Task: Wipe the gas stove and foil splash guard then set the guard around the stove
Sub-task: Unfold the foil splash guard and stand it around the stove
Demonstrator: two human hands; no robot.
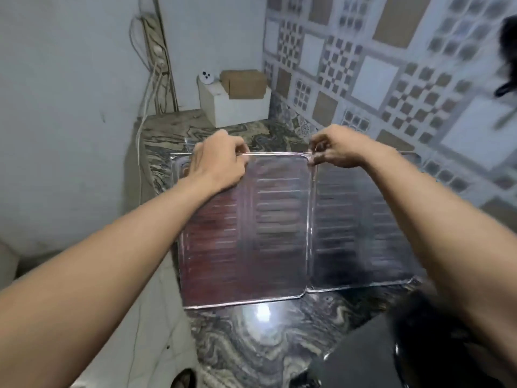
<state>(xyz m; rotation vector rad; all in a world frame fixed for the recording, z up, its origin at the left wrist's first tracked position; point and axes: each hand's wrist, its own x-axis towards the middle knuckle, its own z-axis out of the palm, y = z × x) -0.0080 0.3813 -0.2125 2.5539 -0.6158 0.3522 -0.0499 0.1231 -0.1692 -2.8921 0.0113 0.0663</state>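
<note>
Foil splash guard (279,228) stands upright on the counter (251,340), panels unfolded side by side, bottom edge on the marbled surface, ribbed face toward the camera. Fold line runs vertically just below the right grip.

Left grip (221,161): hand clamped over the guard's top edge, fingers curled over to the far side, near the top left corner. Right grip (335,152): fingers pinched shut on the same top edge, right at the fold between the centre and right panels. Both grips closed on the guard, well apart from each other along the edge.

Right panel extends past the right grip toward the patterned tile wall (391,65). Frame is motion-blurred, so fine detail on the foil is unclear.

Beyond the grips, at the back of the counter: a white box (235,110) with a brown cardboard box (244,84) on top, a small white round object (206,77) beside that. Behind the left grip, cables (145,107) hang down the plain wall.

Nearer than the grips, below the right forearm: a dark glossy object (377,357), probably the gas stove, can't confirm.
</note>
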